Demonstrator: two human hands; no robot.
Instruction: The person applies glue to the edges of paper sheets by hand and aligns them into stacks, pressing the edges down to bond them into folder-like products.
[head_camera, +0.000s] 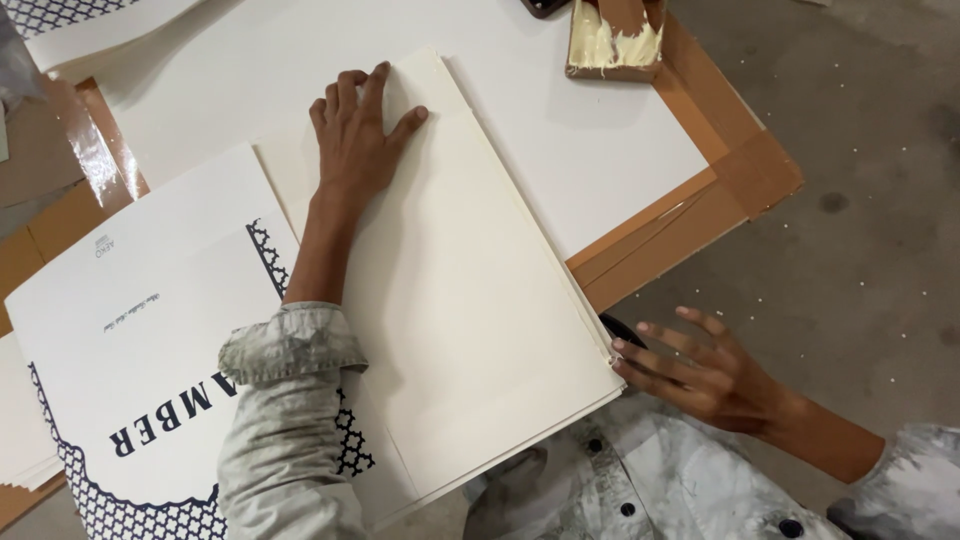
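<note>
A thick stack of cream paper sheets lies on a taped cardboard table. My left hand rests flat on the stack's far left corner, fingers together and pressing down. At the near right corner my right hand has its fingers spread, the fingertips touching the stack's edge. A small dark object shows just behind those fingers, too hidden to identify. Neither hand holds anything.
A large white printed sheet with a dark lattice border lies left of the stack, partly under my sleeve. A brown box with torn yellowish lining sits at the table's far edge. Brown tape covers the table corner. Grey floor lies to the right.
</note>
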